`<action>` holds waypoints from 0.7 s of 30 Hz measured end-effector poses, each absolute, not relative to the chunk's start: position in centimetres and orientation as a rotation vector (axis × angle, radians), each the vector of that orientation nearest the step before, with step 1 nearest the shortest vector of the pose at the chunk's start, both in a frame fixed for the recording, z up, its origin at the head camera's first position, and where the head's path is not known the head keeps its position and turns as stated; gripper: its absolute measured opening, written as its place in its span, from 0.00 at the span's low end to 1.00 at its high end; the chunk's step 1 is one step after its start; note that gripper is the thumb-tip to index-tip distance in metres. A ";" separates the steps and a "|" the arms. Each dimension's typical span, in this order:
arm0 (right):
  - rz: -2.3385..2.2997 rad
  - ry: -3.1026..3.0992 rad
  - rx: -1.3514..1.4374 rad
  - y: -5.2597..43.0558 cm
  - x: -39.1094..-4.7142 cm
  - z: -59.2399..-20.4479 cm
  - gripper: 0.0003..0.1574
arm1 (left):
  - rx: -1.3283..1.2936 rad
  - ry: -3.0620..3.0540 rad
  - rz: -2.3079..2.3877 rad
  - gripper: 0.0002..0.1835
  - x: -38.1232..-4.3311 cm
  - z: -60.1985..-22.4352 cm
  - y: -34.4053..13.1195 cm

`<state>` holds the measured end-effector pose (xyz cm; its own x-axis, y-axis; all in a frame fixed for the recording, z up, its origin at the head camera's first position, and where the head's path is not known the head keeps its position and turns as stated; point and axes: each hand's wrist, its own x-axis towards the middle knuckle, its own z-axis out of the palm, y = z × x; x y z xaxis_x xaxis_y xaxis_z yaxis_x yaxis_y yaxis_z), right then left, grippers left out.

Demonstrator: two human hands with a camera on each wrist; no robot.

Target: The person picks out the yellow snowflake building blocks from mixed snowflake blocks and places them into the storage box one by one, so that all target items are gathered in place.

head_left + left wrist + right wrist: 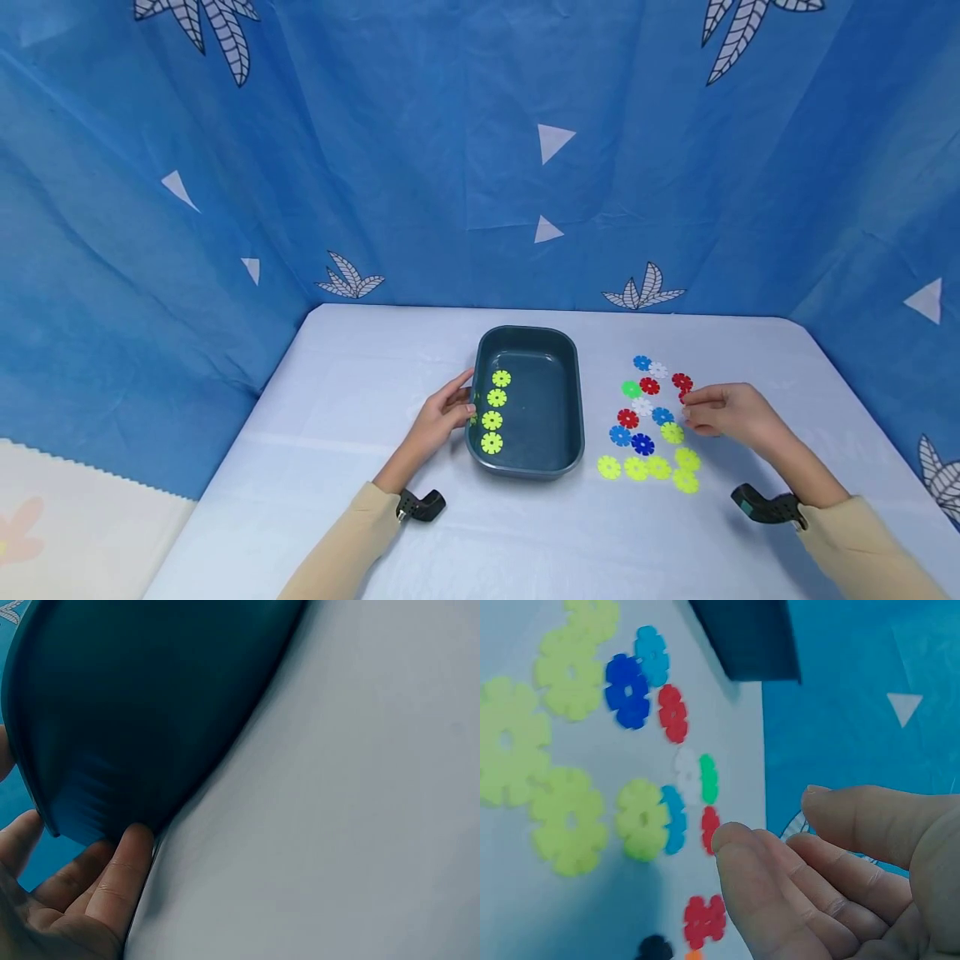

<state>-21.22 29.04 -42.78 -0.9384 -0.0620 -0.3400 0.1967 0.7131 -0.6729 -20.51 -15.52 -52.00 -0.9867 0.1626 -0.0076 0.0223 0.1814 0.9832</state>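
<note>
My left hand (pixel 442 412) is at the left side of a dark teal tray (pixel 528 474), its fingers touching the outer wall and rim; the left wrist view shows fingertips against the tray's wall (pixel 165 697). Inside the tray, several yellow-green notched plastic discs (pixel 492 420) form a column along the left wall. My right hand (pixel 735 412) hovers at the right edge of the loose discs, nearest the red discs (pixel 682 381). In the right wrist view, its thumb and index finger stand apart with nothing between them.
Right of the tray lie loose discs: several yellow-green ones (pixel 636 468) in front, with blue (pixel 642 444), white (pixel 642 407), green (pixel 632 389) and red ones behind. A small dark thing (pixel 656 948) and an orange bit (pixel 694 955) show near the right hand. Blue cloth (pixel 465 167) hangs behind the table.
</note>
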 end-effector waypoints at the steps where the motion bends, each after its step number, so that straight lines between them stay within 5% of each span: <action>1: -1.069 2.584 0.119 29.2 -21.1 -43.1 0.33 | 0.182 2.327 1.935 0.35 -20.5 -52.0 -15.5; 21: -1.001 2.639 0.203 29.8 -20.7 -46.5 0.37 | 0.194 2.350 1.902 0.35 -20.4 -52.1 -15.6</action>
<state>-20.66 29.81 -46.53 -0.9418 0.0217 -0.3355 0.2388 0.7456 -0.6222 -20.43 -15.60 -52.13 -0.9855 0.1694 -0.0068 0.0286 0.2059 0.9781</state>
